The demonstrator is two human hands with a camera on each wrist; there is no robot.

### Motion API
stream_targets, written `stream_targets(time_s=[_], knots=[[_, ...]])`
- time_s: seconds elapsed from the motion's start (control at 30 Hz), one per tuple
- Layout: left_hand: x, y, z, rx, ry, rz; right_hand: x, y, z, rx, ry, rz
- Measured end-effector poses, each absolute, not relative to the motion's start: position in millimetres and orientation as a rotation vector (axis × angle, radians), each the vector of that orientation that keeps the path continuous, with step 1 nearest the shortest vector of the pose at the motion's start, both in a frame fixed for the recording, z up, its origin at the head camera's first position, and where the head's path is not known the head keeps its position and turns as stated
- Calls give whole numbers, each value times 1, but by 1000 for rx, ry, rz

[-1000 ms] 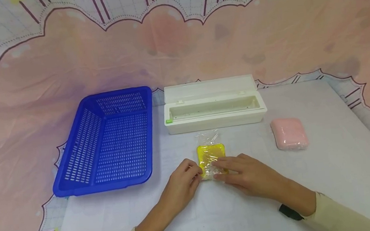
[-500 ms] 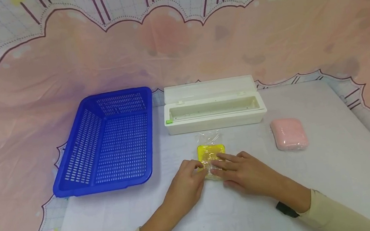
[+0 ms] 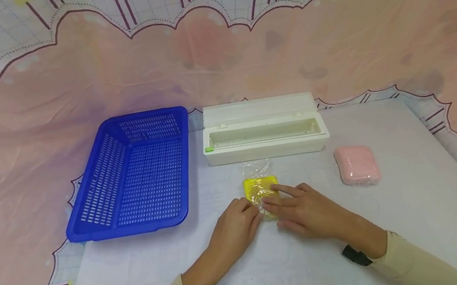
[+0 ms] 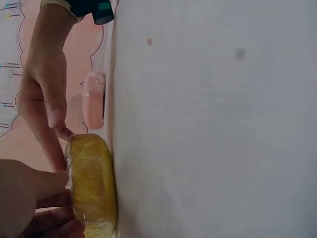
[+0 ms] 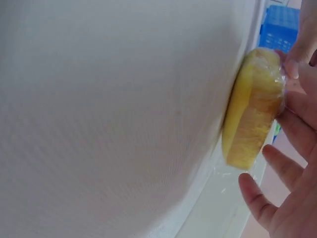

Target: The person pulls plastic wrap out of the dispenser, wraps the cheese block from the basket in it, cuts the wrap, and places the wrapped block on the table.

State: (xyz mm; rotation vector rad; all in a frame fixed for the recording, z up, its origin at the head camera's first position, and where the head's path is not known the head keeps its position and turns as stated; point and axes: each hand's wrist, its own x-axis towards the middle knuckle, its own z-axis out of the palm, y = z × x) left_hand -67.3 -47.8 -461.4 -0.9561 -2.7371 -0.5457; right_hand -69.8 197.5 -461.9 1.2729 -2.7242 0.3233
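On the white tabletop lies a yellow rounded-square box [image 3: 259, 184] wrapped in clear cling film [image 3: 257, 169], whose loose end sticks out past the far side. My left hand [image 3: 232, 227] has its fingers bent at the near-left part of the box, pinching the film there. Across from it, my right hand [image 3: 311, 212] rests its outstretched fingertips on the top and right side of the wrapped box. The right wrist view shows those fingers spread beside the yellow side wall [image 5: 247, 114]. Fingers hide the near part of the box.
A white cling film dispenser [image 3: 266, 150] stands behind the box with its lid raised and a green slider [image 3: 209, 149] at its left end. To the left is a blue perforated basket [image 3: 188, 174]. A film-wrapped pink box [image 3: 357, 165] lies at the right.
My left hand has shifted slightly right and inward over the near part of the film. The right hand's fingers have spread a little on the box, which stays almost in place.
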Motion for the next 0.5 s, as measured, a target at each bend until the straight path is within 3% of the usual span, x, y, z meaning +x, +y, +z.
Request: stream_targets(time_s=[0.3, 0.5], knots=[[-74, -42, -459, -900, -2784, -557, -69, 199, -465, 1275, -2763, 389], [-68, -36, -452, -1035, -2720, -381, -70, 205, -457, 1161, -2741, 580]])
